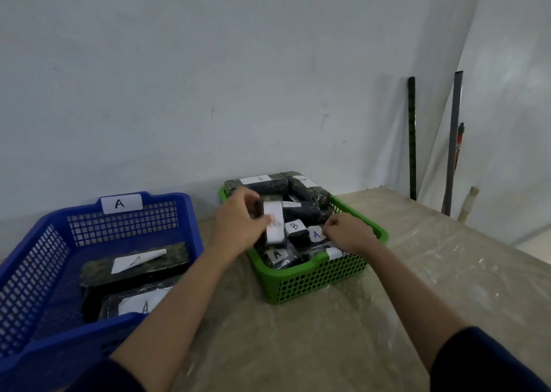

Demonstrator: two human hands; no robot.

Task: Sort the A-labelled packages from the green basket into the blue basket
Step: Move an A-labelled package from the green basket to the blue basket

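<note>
Our left hand [238, 221] grips a dark wrapped package [274, 223] over the green basket [316, 281], fingers curled across its far end and thumb pressed on its white label, whose letter is too smeared to read. Our right hand [348, 232] has its fingertips drawn together at an A-labelled package [315, 236], just beyond them in the heap; we cannot tell whether they already pinch it. The risk we see: the glossy plastic wrap looks slick, so a package gripped by one end could slide out, and tugging from a loose pile may drag the neighbouring B-labelled package [293, 227] along. An unread label could also send the wrong block to the blue basket [125, 227], well left of our fingers, where two A-labelled packages [134, 265] lie. The packages are flat rectangular blocks; both baskets are rigid plastic lattice.
</note>
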